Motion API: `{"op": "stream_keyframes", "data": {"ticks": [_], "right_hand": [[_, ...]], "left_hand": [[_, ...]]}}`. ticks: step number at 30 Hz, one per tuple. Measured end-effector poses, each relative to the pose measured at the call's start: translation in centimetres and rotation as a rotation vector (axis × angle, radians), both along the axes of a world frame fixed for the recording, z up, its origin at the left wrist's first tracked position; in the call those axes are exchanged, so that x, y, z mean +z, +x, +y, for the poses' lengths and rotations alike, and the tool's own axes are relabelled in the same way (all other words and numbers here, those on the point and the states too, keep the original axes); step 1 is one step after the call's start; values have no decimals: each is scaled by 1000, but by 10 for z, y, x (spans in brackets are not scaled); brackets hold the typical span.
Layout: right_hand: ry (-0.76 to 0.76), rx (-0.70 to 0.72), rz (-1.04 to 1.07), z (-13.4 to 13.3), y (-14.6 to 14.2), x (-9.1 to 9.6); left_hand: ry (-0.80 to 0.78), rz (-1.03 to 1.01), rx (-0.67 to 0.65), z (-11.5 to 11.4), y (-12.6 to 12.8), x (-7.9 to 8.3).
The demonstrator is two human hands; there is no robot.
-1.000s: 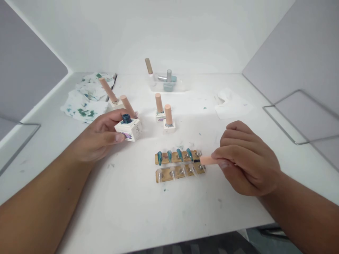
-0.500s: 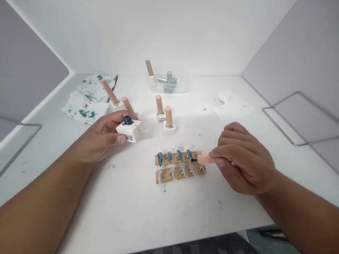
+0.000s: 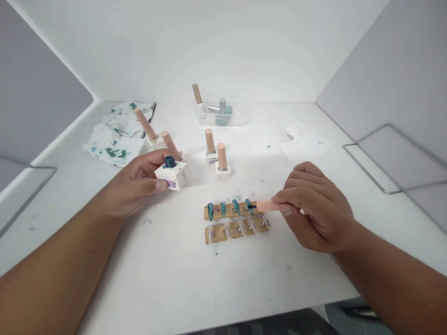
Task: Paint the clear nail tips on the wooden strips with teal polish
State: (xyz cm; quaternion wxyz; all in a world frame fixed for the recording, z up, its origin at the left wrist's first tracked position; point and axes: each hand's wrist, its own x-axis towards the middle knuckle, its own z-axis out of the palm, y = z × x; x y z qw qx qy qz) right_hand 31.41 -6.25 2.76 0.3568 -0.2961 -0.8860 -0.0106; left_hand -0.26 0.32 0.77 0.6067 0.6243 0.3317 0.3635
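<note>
My left hand [image 3: 141, 184] grips an uncapped white nail polish bottle [image 3: 172, 176], its neck smeared dark teal. Pinched in my right hand [image 3: 312, 209] is a nail polish brush [image 3: 268, 205] with a peach cap as its handle. Its dark tip lies over the rightmost teal false nail [image 3: 249, 204] in the far row. Several teal false nails stand along the far wooden strip [image 3: 229, 212]. On the nearer wooden strip [image 3: 220, 231] sit several clear false nails [image 3: 226, 229].
Two peach-capped bottles [image 3: 221, 160] stand mid-table; two more lean behind my left hand. At the back is a clear plastic tray [image 3: 239, 118] holding bottles. Stained tissues [image 3: 115, 144] lie left, a white tissue [image 3: 302, 142] right. Metal wire frames [image 3: 370, 181] stand at both sides.
My right hand has moved the brush slightly left and up, so its tip now crosses the rightmost teal nail. My left hand still holds the bottle in much the same place.
</note>
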Motion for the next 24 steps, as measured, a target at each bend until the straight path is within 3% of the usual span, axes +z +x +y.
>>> {"op": "stream_keyframes", "data": {"ticks": [5, 11, 19, 24], "right_hand": [[-14, -25, -49, 2, -1, -6], [-42, 41, -9, 0, 1, 2], [-31, -63, 13, 1, -2, -6], [-77, 0, -6, 0, -1, -5]], "left_hand": [[-3, -7, -13, 0, 0, 0], [23, 26, 8, 0, 0, 0], [14, 21, 13, -1, 1, 2], [-22, 11, 15, -1, 0, 0]]}}
